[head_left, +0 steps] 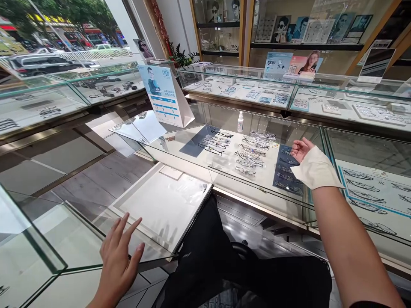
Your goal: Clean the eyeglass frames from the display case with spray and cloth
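My left hand (pixel 120 250) is open with its fingers spread, over the glass edge of the low case at the lower left. Nothing is in it. Beneath its fingertips is a white-bottomed display drawer (pixel 154 201). On the right, my right hand (pixel 302 149) has curled fingers and holds a cream cleaning cloth (pixel 316 169), which covers its palm and wrist. That hand is at the glass top of the middle display case (pixel 224 177); whether the cloth touches the glass I cannot tell. Below it, inside the case, lie several eyeglasses (pixel 284 175) on a dark panel.
A small white spray bottle (pixel 240 122) stands on the glass, with a folded advertising card (pixel 165 96) to its left. More rows of eyeglasses (pixel 250 149) lie under the glass. Farther cases (pixel 237 81) run along the back. A sharp glass corner (pixel 61 265) juts in at lower left.
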The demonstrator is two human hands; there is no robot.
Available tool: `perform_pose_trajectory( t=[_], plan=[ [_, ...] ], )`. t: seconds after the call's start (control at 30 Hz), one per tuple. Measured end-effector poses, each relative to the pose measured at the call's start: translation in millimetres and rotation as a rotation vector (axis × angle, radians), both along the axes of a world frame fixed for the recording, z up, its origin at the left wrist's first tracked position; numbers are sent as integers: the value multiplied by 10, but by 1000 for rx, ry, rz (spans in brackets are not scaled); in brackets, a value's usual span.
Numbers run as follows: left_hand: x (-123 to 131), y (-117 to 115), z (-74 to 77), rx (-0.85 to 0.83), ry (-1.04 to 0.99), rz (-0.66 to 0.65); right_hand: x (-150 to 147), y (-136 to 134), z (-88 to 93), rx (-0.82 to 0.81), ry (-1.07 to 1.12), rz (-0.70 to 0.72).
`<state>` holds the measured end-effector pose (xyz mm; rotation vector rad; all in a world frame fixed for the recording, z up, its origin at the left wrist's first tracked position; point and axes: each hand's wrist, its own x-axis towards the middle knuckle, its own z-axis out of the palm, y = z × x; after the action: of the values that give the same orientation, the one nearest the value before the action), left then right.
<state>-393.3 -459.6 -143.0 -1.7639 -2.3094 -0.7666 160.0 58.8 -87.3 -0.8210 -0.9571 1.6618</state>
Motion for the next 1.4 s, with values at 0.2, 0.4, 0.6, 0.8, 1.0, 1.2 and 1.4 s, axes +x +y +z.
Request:
perform_pose_trajectory(
  t=[0.2,0.4,0.6,0.8,1.0,1.2,1.4],
  plan=[
    [67,360,35,83,-12,-13,-59,-190,59,25,65,-44],
    [94,751,41,105,5,-27,-39,-128,48,3,21,-26],
    [135,983,44,137,-4,-24,-36,-10,36,-54,-5,-24],
    [152,1032,56,148,2,-40,-53,-107,43,-4,36,-18],
    [124,1093,58,149,27,-73,-80,-81,64,-36,33,-29],
    [136,1267,51,153,16,-64,-69,0,43,-22,4,-10],
    [152,1336,53,171,24,-78,-54,27,7,-31,3,-7]
  ],
)
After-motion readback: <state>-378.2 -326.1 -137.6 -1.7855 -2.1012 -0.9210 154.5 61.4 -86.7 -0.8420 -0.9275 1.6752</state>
